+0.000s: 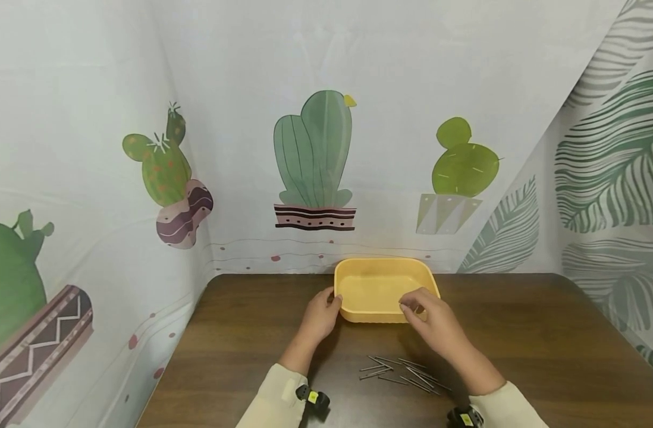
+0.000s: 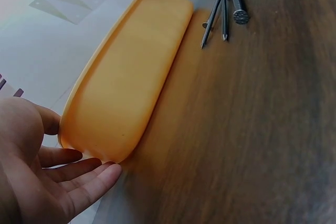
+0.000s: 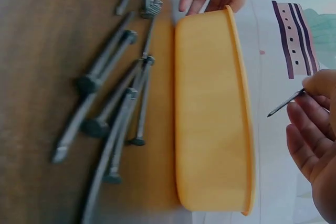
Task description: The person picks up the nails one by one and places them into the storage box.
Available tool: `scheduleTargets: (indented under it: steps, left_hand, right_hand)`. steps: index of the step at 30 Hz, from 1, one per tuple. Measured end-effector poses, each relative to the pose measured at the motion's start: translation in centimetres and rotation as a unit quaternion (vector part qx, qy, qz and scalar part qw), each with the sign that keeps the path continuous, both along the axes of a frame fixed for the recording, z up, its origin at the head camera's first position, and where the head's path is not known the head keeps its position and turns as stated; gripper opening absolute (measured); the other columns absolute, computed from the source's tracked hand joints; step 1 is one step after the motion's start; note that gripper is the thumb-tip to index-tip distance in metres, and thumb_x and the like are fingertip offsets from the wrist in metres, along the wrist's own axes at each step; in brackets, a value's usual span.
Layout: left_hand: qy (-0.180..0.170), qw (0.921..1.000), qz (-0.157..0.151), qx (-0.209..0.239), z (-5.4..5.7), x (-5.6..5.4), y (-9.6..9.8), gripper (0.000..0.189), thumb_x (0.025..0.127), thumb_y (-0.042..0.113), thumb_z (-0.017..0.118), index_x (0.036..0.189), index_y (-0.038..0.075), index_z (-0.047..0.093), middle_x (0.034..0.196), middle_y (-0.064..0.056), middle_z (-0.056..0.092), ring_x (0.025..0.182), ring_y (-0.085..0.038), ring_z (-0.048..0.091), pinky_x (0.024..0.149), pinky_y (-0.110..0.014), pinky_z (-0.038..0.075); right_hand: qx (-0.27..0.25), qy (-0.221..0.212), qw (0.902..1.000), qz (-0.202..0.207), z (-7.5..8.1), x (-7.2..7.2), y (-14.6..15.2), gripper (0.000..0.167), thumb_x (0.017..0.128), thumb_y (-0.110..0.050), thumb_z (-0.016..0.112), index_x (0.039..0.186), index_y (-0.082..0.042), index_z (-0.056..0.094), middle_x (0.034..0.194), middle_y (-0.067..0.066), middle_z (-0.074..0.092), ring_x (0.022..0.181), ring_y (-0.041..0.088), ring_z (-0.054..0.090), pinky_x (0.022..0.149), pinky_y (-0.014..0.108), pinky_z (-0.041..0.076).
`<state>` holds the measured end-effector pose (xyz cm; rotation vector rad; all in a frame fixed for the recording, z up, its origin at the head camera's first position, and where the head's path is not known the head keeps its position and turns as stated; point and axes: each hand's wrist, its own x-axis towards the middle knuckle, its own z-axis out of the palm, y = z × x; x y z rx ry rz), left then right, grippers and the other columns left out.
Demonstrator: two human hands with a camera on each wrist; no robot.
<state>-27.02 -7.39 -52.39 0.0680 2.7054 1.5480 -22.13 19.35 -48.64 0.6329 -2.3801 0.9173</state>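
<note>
Left hand (image 1: pixel 321 312): grip clamped on the yellow tray's (image 1: pixel 369 317) left end, apparently steadying it. Right hand (image 1: pixel 436 315): grip pinches one nail (image 3: pixel 285 103) above the tray, tip clear. Loose nails (image 3: pixel 116 129) lie on the tabletop (image 1: pixel 241 333), nearer the person, presumably for reach.

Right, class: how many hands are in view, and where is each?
2. The left hand holds the left end of the yellow tray; the right hand pinches a nail above the tray's right part. No others show.
</note>
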Motion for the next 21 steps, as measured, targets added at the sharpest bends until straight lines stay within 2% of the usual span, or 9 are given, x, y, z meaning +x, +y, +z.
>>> scheduleTargets:
  steps: [3,7,14,21]
  left_hand:
    - [0.002,1.0,-0.001,0.0,0.0,0.1,0.0,0.053,0.105,0.036,0.05,0.146,0.003,0.051,0.144,-0.019,0.055,0.118,-0.031,0.065,0.095,-0.045,0.056]
    - [0.006,1.0,0.0,0.007,0.1,0.2,0.0,0.052,0.105,0.034,0.05,0.145,0.001,0.051,0.143,-0.021,0.056,0.117,-0.032,0.065,0.094,-0.045,0.057]
    - [0.004,1.0,0.0,0.008,0.2,0.2,0.0,0.051,0.105,0.033,0.05,0.145,0.001,0.051,0.143,-0.021,0.055,0.117,-0.032,0.065,0.094,-0.046,0.057]
    - [0.006,1.0,-0.002,0.007,0.1,0.2,0.1,0.051,0.105,0.033,0.05,0.145,0.0,0.051,0.143,-0.022,0.055,0.116,-0.032,0.065,0.094,-0.046,0.057]
  right_hand:
    - [-0.021,0.014,0.9996,-0.01,0.5,-0.4,0.0,0.016,0.088,-0.003,0.076,0.097,-0.015,0.069,0.084,-0.011,0.06,0.076,0.0,0.055,0.066,0.029,0.054]
    - [-0.04,0.011,0.9989,-0.021,0.9,-0.9,0.0,0.014,0.089,-0.004,0.075,0.098,-0.013,0.07,0.086,-0.009,0.063,0.078,0.003,0.056,0.067,0.034,0.055]
    - [-0.07,-0.017,0.9963,-0.047,0.8,-1.6,0.1,0.012,0.091,-0.007,0.074,0.101,-0.012,0.071,0.092,-0.002,0.067,0.082,0.003,0.057,0.069,0.037,0.056]
    - [-0.102,-0.044,0.9925,-0.052,0.5,-2.5,0.3,0.01,0.093,-0.007,0.072,0.103,-0.008,0.07,0.09,0.001,0.068,0.082,0.002,0.059,0.075,0.038,0.056]
